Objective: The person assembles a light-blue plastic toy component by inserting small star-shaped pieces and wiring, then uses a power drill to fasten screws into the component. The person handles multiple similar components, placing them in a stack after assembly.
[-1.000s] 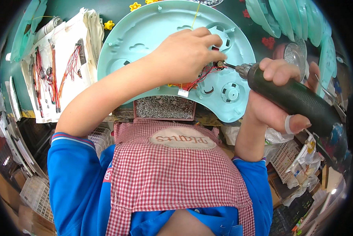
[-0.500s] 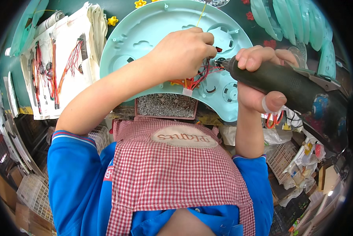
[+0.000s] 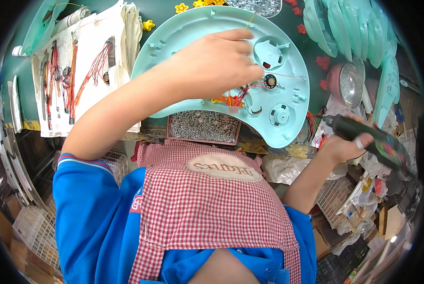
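A turquoise, kidney-shaped plastic shell (image 3: pixel 174 35) lies on the bench in front of me. My left hand (image 3: pixel 221 64) is over its middle with curled fingers; whatever they pinch is hidden beneath them. A thin yellow wire (image 3: pixel 251 20) rises beside the index finger. Red and black wires (image 3: pixel 240 97) emerge under the hand, and a small round black speaker (image 3: pixel 270 81) sits in the shell just right of it. Off the shell's right side, my right hand (image 3: pixel 344 147) grips a dark power screwdriver (image 3: pixel 380 142), its body blurred and its tip pointing left.
A tray of screws (image 3: pixel 202 127) stands at the bench's near edge. Wired parts lie on white sheets (image 3: pixel 86 52) at left. Yellow stars (image 3: pixel 148 25) and red pieces (image 3: pixel 322 62) are scattered around. A metal bowl (image 3: pixel 351 85) and stacked turquoise pieces (image 3: pixel 344 28) stand at right.
My right hand has drawn the power screwdriver away from the shell, to the right and nearer me. The speaker now shows plainly. My left hand stays over the shell, its index finger straighter.
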The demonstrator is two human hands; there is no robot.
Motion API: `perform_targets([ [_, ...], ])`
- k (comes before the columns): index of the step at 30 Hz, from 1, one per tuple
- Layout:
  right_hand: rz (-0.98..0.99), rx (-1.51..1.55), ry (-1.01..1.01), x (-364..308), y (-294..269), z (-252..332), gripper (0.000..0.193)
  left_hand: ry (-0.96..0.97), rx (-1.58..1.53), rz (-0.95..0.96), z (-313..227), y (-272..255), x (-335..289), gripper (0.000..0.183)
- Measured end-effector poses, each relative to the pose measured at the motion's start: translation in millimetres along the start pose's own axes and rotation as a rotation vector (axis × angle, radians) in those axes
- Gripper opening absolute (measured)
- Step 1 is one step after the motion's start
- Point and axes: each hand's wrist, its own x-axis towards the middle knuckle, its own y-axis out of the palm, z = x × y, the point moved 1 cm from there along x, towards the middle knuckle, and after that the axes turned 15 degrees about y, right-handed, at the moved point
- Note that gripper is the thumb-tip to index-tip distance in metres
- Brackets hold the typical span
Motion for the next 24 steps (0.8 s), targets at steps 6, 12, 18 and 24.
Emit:
perform_targets([
  [6, 0.401, -0.438, -0.264, -37, 22, 10, 0.039, -0.413, -0.284, -0.094, -21, -30, -32, 0.014],
  [12, 0.987, -0.365, 0.163, -100, 111, 8, 0.017, -0.706, -1.592, -0.732, -31, -12, -33, 0.049],
  [18, 0.901, -0.403, -0.385, -85, 116, 13, 0.02, -0.926, -1.364, -0.689, -30, 16, -22, 0.019],
  [24, 0.848, -0.378, -0.877, -48, 130, -3, 0.037, -0.856, -1.286, -0.423, -26, 23, -6, 0.019],
])
